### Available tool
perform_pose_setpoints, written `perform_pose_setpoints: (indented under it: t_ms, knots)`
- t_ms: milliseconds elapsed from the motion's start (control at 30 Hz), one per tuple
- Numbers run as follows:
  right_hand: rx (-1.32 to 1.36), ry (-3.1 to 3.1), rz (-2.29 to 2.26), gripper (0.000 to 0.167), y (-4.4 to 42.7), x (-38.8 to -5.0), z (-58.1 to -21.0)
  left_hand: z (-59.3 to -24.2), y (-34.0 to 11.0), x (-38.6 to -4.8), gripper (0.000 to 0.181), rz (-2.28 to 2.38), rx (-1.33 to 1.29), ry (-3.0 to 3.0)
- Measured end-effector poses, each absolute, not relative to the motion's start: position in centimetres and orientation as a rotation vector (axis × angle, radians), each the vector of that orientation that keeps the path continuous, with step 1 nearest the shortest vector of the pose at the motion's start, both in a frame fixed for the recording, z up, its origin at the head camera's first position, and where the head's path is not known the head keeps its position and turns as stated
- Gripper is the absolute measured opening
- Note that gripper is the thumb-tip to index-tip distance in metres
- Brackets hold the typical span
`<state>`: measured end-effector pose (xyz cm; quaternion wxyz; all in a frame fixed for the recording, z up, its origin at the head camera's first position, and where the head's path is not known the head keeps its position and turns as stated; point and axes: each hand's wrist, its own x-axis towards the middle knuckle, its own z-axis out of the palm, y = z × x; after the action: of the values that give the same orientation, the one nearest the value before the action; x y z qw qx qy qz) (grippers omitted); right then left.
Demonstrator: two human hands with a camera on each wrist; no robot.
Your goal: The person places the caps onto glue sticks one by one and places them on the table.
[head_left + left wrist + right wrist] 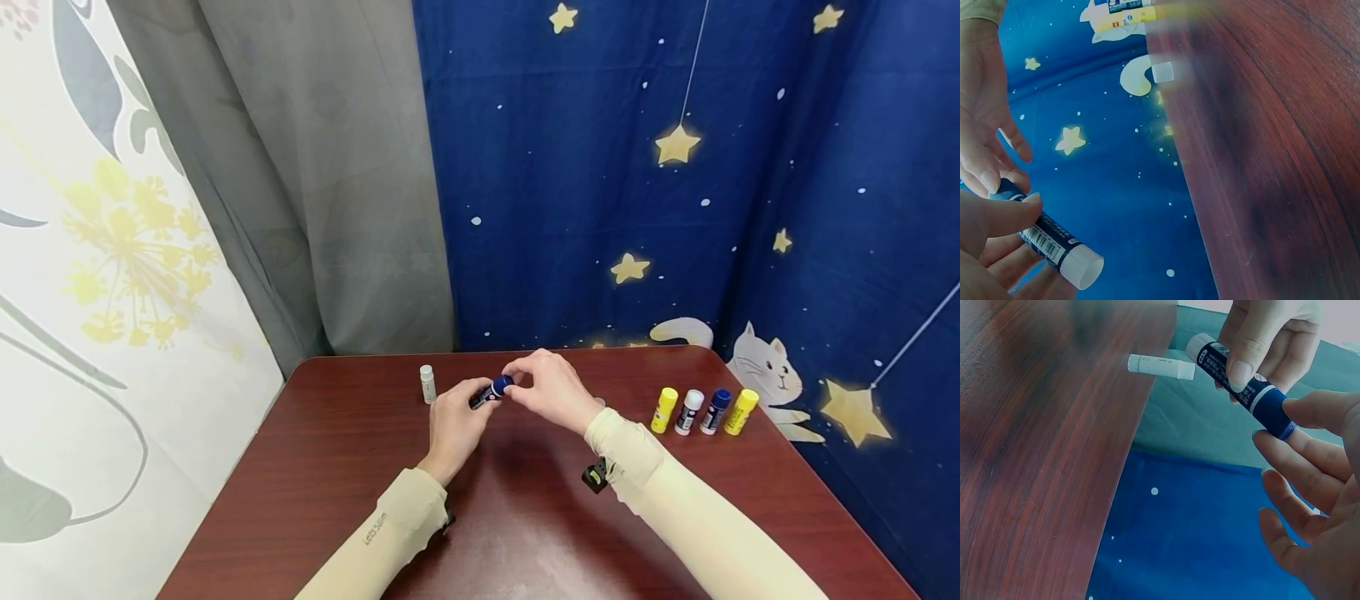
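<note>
A navy glue stick [1225, 365] with a white base is tilted above the far part of the table. My left hand [456, 421] grips its body between thumb and fingers. My right hand [553, 390] pinches the end of its blue cap [1272, 414] with thumb and index finger, the other fingers spread loosely. A thin white band shows between cap and body in the right wrist view. To the left of my left hand stands a white glue stick [427, 384], upright on the table.
On the right of the brown table [360, 467] several glue sticks stand in a row: a yellow one [664, 410], a white-capped one [689, 412], a blue-capped one [716, 412] and another yellow one [741, 412]. A small whitish object [1163, 72] sits behind my right wrist. Curtains hang behind.
</note>
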<state>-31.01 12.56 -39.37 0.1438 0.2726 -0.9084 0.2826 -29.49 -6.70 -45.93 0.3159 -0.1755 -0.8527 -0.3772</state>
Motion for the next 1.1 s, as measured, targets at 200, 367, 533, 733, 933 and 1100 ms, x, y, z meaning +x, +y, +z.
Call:
perform_pose_setpoints:
  t_ms: [200, 367, 533, 733, 933, 1100]
  knots:
    - [0.827, -2.610, 0.798, 0.017, 12.3, -31.0, -39.3, -45.8, -6.8, -29.2, 0.028, -0.972, -0.455, -2.233]
    - [0.885, -2.601, 0.799, 0.015, 12.1, -31.0, -39.4, -45.6, -6.8, -28.9, 0.026, -0.976, -0.443, -2.234]
    - [0.897, -2.599, 0.793, 0.015, 12.0, -31.0, -39.5, -45.6, -6.8, -28.7, 0.026, -0.939, -0.462, -2.206]
    - [0.900, -2.597, 0.843, 0.013, 11.9, -31.0, -39.7, -45.6, -6.8, -28.7, 0.026, -0.879, -0.483, -2.178]
    - [0.914, -2.604, 0.875, 0.010, 11.9, -31.0, -40.1, -46.0, -6.8, -28.7, 0.027, -0.795, -0.506, -2.162]
    - [0.876, -2.621, 0.920, 0.012, 11.8, -31.1, -40.6, -46.5, -7.1, -28.9, 0.028, -0.740, -0.535, -2.179]
